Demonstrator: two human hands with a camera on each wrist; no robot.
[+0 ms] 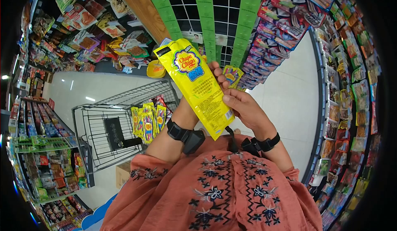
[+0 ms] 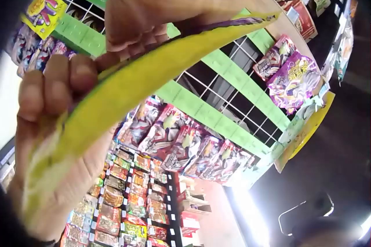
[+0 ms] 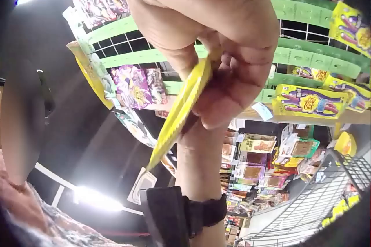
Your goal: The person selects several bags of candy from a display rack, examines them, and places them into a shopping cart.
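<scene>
A yellow Chupa Chups candy packet (image 1: pixel 194 86) is held tilted in front of the person's chest, its printed face turned up. My left hand (image 1: pixel 219 74) reaches behind it, with the fingertips curling past the right edge; the palm is hidden in the head view. At the lower right edge, my right hand (image 1: pixel 246 107) pinches the packet, thumb on the front. Seen from the left wrist, the packet (image 2: pixel 133 85) shows edge-on between the two hands. From the right wrist, its crimped end (image 3: pixel 174 119) sticks out below the right hand.
A wire shopping cart (image 1: pixel 99 119) stands at the left, holding several yellow packets (image 1: pixel 149 121). Ahead rises a rack with green strips (image 1: pixel 202 7). Red and purple packs (image 1: pixel 281 28) hang at the right of it. Shelves (image 1: pixel 343 107) curve along the right side.
</scene>
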